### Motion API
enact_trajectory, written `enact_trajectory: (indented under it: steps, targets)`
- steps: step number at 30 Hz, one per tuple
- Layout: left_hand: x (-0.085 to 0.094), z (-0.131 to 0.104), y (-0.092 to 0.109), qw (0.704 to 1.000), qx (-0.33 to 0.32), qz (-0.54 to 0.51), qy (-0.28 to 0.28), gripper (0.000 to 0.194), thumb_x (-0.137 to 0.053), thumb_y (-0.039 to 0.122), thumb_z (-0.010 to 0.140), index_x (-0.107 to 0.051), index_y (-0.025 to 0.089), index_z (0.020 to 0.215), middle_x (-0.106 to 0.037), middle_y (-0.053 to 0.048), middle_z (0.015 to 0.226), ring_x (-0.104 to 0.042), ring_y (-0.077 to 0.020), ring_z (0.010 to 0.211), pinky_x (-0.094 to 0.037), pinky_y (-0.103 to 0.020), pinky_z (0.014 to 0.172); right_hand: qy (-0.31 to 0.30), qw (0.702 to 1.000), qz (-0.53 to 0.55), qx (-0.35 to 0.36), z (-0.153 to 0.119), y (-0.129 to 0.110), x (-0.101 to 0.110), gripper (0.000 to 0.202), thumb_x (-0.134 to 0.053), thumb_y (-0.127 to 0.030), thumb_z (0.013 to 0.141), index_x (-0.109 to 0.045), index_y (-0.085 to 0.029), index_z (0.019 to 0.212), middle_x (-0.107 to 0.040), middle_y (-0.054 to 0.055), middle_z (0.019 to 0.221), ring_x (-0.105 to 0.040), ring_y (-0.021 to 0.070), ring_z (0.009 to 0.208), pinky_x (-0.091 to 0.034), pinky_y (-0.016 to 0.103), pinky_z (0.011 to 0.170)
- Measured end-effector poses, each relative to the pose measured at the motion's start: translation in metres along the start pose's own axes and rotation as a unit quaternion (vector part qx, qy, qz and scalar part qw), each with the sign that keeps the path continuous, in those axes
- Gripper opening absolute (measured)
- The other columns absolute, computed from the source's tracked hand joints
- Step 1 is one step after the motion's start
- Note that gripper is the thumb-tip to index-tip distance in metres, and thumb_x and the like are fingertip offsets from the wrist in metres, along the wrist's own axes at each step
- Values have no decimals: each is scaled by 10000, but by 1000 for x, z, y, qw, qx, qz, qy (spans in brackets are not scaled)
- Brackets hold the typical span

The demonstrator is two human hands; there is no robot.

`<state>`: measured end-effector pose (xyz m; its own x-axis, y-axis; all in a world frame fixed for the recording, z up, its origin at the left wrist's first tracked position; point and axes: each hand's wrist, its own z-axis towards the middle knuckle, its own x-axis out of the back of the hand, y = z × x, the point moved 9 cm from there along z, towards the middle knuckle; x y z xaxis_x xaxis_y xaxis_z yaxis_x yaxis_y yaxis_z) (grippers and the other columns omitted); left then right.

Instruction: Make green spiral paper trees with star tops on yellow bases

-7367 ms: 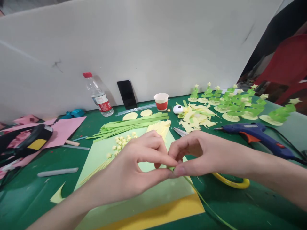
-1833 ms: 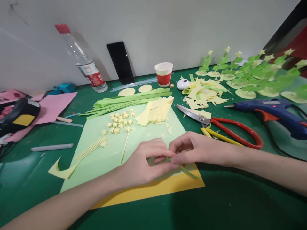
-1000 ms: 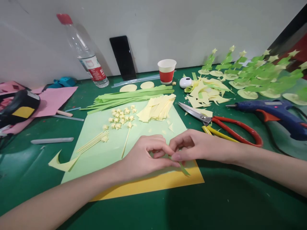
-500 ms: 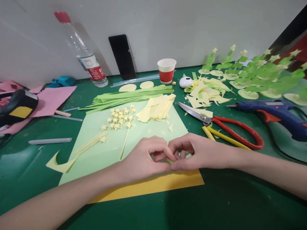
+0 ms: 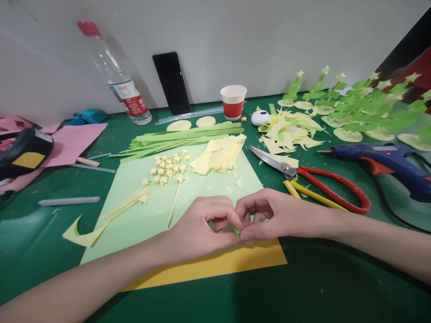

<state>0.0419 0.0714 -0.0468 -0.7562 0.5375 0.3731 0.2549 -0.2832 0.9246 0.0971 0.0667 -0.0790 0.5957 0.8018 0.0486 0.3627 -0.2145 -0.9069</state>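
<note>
The left hand (image 5: 198, 229) and right hand (image 5: 272, 215) meet fingertip to fingertip low over the pale green sheet (image 5: 151, 211) on the bench (image 5: 319, 287), probably so the paper steadies the fine work. Each grip is pressed together, pinching a small green paper piece (image 5: 237, 231), which sits right between the thumbs and forefingers, mostly hidden.

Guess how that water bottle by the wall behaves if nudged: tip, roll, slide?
The bottle looks nearly empty, so probably light. It is tall, slim and upright on the green mat, so a push near the red cap would likely tip it. Once down, its round body would probably roll.
</note>
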Motion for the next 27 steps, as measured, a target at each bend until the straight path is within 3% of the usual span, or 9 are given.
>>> enact_trajectory:
  steps: [6, 11, 14, 22, 27]
  targets:
    - [-1, -1, -13, 998, 50, -29, 2, 199, -634, 126, 654, -483, 152, 528, -282, 91, 502, -260, -47, 442, -197, -178, 400, 28, 999, -14, 6, 1, -1, -1, 128, -609, -242, 656, -510, -161, 649, -426, -53, 588, -378, 70, 568, -301, 208, 533]
    - [-3, 1, -6, 999, 30, -37, -18, 58, -625, 143, 673, -647, 147, 619, -428, 53, 520, -359, -69, 482, -271, -201, 444, 18, 999, -27, -15, 0, -1, 0, 105, -587, -235, 655, -540, -149, 693, -492, -28, 664, -401, 75, 601, -305, 209, 552]
    - [-2, 1, -1, 999, 10, -38, -12, 86, -611, 113, 667, -673, 148, 619, -466, 42, 523, -387, -73, 489, -291, -207, 456, -3, 999, -30, -13, -1, -1, 0, 120, -594, -259, 675, -556, -152, 713, -511, -19, 704, -404, 79, 618, -309, 216, 570]
    - [6, -2, -8, 998, 30, -19, 42, 122, -637, 65, 610, -587, 153, 541, -392, 64, 518, -352, -69, 498, -254, -195, 451, -11, 999, -21, 29, -2, -6, -1, 177, -642, -266, 669, -553, -150, 770, -555, 10, 817, -462, 99, 689, -367, 235, 635]
    - [6, -2, -9, 998, 28, -27, 39, 189, -649, 91, 638, -512, 155, 523, -397, 69, 540, -376, -62, 498, -285, -184, 459, 27, 999, 8, 27, 1, -4, -2, 154, -643, -251, 654, -553, -143, 716, -507, -23, 684, -415, 71, 610, -344, 205, 564]
